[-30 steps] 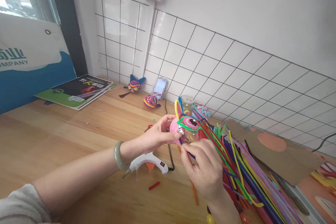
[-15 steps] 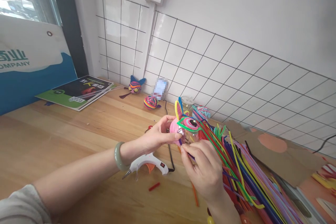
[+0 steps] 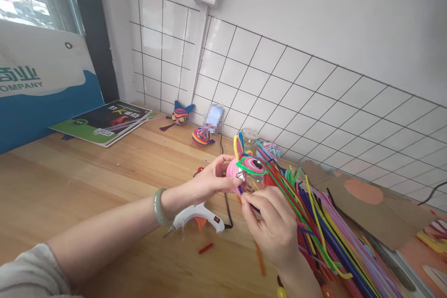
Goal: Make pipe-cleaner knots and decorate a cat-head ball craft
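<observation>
My left hand [image 3: 218, 176] is closed around a small clear plastic jar [image 3: 256, 182] partly wrapped in pink pipe cleaner. The jar bears a green-rimmed eye [image 3: 252, 165] and an upright yellow and blue ear [image 3: 239, 145]. Close against its lower side, my right hand [image 3: 270, 216] pinches a dark purple pipe cleaner [image 3: 256, 210], whose tip lies on the jar near my left thumb. My right fingers hide most of that strand. Below my left wrist, a white hot glue gun [image 3: 199, 215] lies on the table.
Many coloured pipe cleaners [image 3: 335, 223] spread over the right side beside brown cardboard [image 3: 370, 209]. Finished striped ornaments [image 3: 180, 114] and a phone [image 3: 213, 118] stand by the wall grid. A magazine [image 3: 104, 123] lies at left; a red scrap [image 3: 206, 248] is near the glue gun.
Both hands keep nearly the same hold on the jar and the purple pipe cleaner. The whole view has shifted slightly.
</observation>
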Available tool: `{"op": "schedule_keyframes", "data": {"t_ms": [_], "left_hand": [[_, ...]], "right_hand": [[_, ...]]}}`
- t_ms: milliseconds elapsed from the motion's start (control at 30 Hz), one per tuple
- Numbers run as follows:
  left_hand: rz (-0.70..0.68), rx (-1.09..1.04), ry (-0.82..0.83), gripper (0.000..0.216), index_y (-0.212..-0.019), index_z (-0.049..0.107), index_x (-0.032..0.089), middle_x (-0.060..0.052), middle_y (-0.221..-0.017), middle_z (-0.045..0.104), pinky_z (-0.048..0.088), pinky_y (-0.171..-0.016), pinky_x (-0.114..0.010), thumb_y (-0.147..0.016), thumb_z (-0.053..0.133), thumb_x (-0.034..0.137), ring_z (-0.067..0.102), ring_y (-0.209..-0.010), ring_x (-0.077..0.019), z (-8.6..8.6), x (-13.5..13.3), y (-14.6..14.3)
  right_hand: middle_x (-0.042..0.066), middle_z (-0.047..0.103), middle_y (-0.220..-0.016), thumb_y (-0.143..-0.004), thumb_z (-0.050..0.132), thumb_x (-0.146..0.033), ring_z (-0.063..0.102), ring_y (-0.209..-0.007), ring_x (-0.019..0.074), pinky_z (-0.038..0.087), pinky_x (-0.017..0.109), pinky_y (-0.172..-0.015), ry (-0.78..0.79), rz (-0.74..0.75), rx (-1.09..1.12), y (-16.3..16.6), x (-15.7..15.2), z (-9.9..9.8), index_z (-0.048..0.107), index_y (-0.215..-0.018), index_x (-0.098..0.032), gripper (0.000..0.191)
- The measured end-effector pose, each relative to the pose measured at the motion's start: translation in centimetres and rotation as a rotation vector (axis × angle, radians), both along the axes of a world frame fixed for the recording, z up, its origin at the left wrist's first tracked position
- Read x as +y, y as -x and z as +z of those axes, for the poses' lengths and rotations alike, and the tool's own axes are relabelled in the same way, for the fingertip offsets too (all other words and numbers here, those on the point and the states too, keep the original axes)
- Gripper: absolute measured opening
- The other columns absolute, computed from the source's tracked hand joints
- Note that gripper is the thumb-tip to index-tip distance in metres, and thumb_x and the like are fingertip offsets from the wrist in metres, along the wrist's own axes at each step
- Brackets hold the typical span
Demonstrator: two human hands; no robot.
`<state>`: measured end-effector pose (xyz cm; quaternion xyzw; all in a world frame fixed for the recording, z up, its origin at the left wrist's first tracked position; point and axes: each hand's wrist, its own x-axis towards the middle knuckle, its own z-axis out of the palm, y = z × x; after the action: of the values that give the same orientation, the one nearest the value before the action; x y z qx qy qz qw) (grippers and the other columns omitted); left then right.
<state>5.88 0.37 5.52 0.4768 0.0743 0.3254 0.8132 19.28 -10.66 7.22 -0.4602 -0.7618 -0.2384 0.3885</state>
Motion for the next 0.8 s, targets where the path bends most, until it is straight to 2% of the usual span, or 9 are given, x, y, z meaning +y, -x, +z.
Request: {"op": "schedule_keyframes", "data": {"t_ms": [633,800], "left_hand": [[0.002,-0.032,-0.046,0.040,-0.105,0.051,0.019,-0.005,-0.101,0.058,0.051,-0.068,-0.027,-0.072,0.074,0.023,0.060,-0.084,-0.0142,-0.6,0.4,0.0],[0.002,0.000,-0.042,0.040,-0.106,0.051,0.019,-0.006,-0.103,0.060,0.053,-0.072,-0.029,-0.073,0.074,0.024,0.061,-0.086,-0.0146,-0.4,0.5,0.1]], "right_hand": [[0.007,0.061,-0.075,-0.078,0.062,0.002,0.054,-0.071,0.0170,0.046,0.035,-0.064,0.071,0.063,-0.039,-0.7,-0.1,-0.1,0.062,-0.097,-0.014,0.025],[0.006,0.060,-0.078,-0.081,0.060,0.000,0.055,-0.073,0.0170,0.048,0.033,-0.065,0.118,0.045,-0.053,-1.2,-0.1,-0.2,0.063,-0.103,-0.015,0.027]]}}
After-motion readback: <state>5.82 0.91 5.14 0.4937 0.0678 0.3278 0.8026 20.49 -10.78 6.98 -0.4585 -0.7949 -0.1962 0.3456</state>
